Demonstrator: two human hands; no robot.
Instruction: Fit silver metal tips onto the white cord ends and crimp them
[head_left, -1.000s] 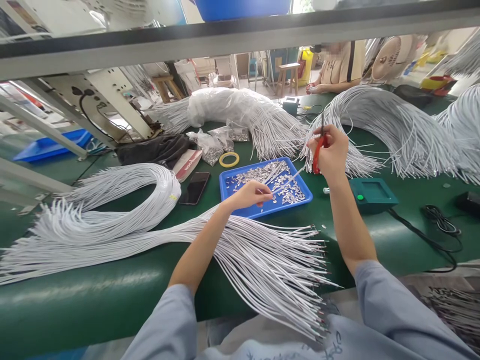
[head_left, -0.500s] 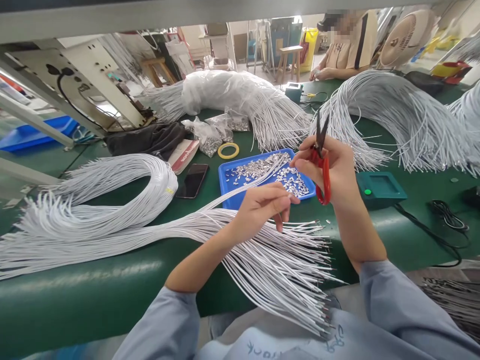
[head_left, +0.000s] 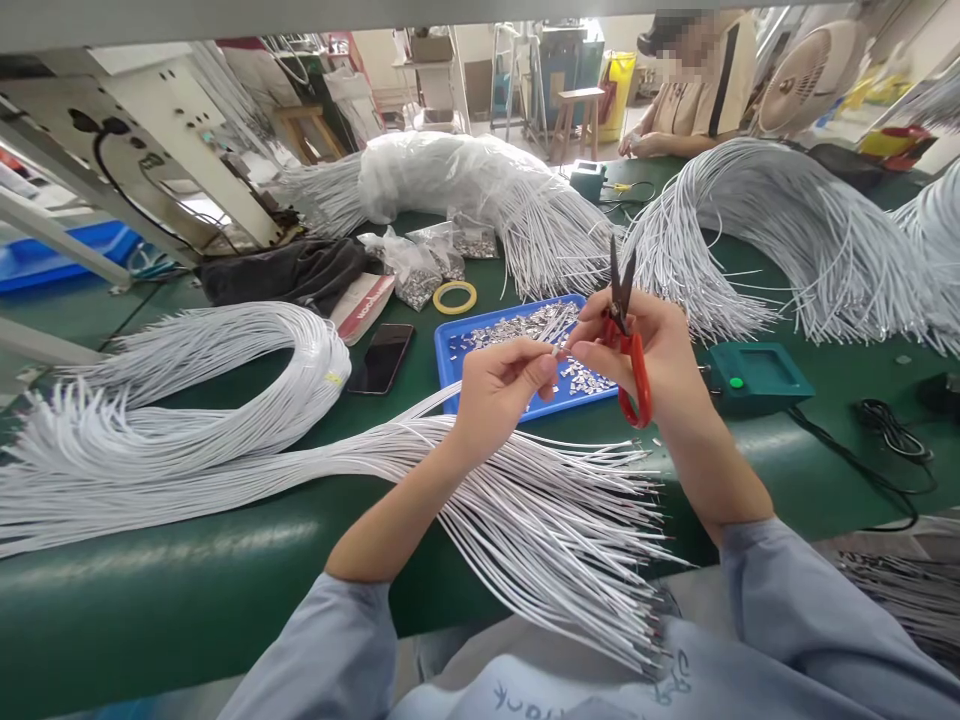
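Observation:
My left hand [head_left: 501, 392] is closed in a pinch, with the tip of a white wire just showing at its fingertips. Close against it, my right hand [head_left: 637, 350] holds red-handled scissors [head_left: 636, 375] in the palm, their dark blades pointing up and slightly parted. Its thumb and forefinger meet at the wire's tip; whether a small piece is between them I cannot tell. Beneath both hands lies a blue tray [head_left: 450, 345] with many small metal clips [head_left: 506, 330] and some wire ends. A fanned bundle of white wires [head_left: 555, 530] spreads below my left wrist.
Left of the tray are a phone [head_left: 382, 358], a coiled wire bundle [head_left: 300, 375] and yellow tape [head_left: 454, 297]. Bagged metal parts [head_left: 412, 270] and large wire bundles [head_left: 795, 220] stand behind. A green device [head_left: 759, 378] with a cord sits right. A person [head_left: 694, 100] works across the table.
My left hand has risen and closed at the fingertips. My right hand has come left and slightly down with the scissors, so the two hands' fingertips now meet over the tray.

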